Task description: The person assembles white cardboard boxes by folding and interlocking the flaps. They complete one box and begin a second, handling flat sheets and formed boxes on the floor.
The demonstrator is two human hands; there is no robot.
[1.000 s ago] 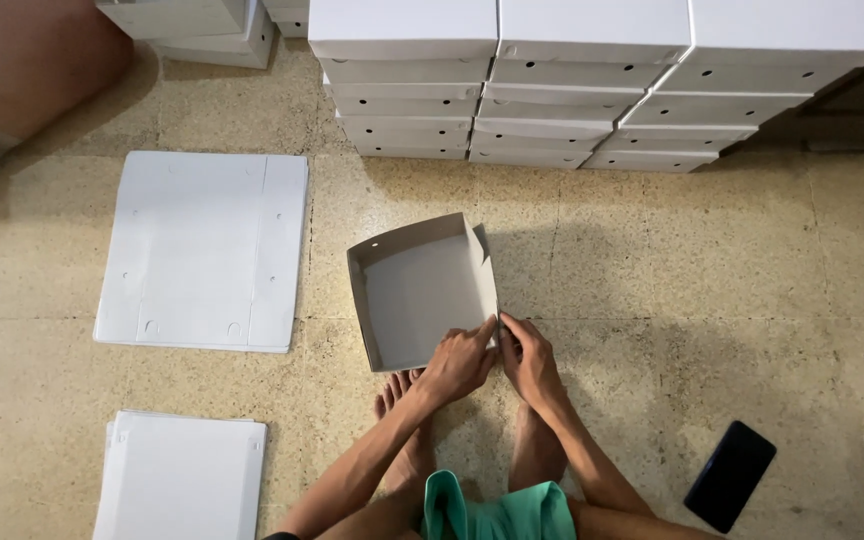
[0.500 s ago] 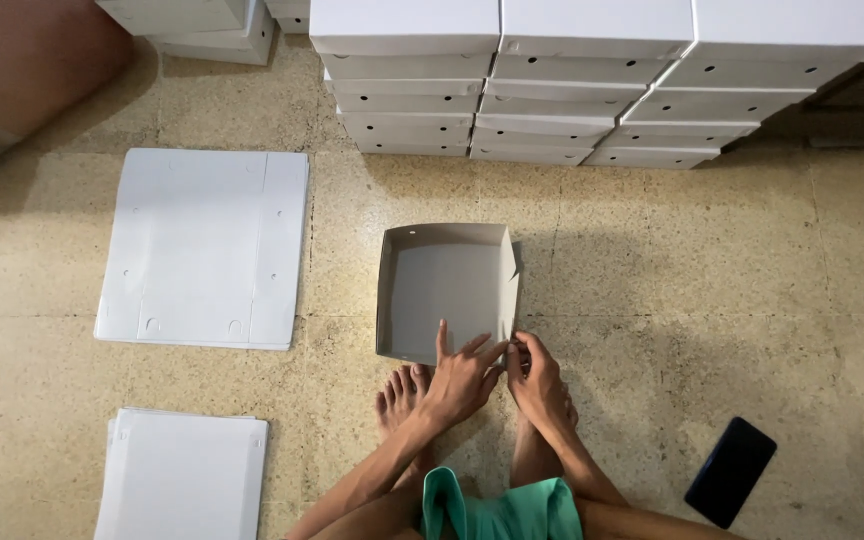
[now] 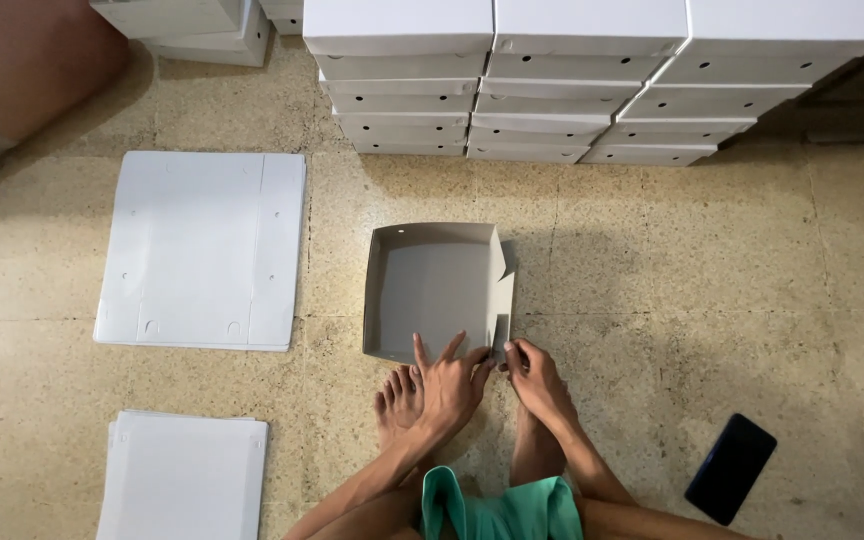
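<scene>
Cardboard box (image 3: pixel 432 290) sits on the floor (image 3: pixel 672 300) before my feet, half-folded. My left hand (image 3: pixel 450 385) presses its near wall, fingers spread; my right hand (image 3: pixel 537 378) pinches the corner flap (image 3: pixel 501 335). I'd tuck that flap squarely, holding the wall upright.

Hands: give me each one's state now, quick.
Left hand: open, fingers spread on the grey cardboard box tray's near wall.
Right hand: pinching the tray's near-right corner flap.

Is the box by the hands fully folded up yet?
Not fully: the box has walls up, but its right flap juts loose at the near corner.
</scene>
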